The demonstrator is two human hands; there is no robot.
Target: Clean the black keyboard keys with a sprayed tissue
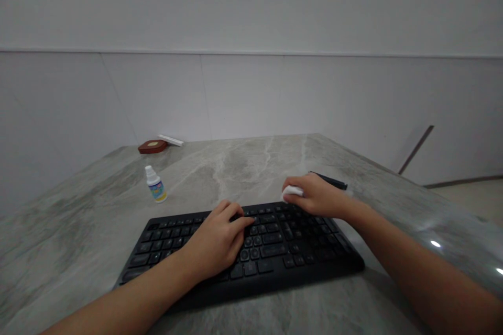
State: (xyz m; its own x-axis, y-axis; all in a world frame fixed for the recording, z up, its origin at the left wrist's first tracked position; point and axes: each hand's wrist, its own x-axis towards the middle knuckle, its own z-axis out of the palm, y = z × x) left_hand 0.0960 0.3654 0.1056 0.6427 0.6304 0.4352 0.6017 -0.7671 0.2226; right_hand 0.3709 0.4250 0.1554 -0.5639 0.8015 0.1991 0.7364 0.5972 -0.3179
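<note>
Two hands on my feed: left hand (220, 239), half-open, holding nothing visible, on the keyboard (271, 249) at six o'clock; right hand (314, 194), at its two o'clock, curled round a white wad (293, 190).

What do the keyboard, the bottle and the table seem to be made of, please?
Keyboard: probably black plastic, fairly matte, judging by its moulded-looking keys and frame. Bottle: likely smooth, opaque plastic, from its evenly white shoulder. Table: polished stone or an imitation, given its pale veins and bright reflections.
</note>
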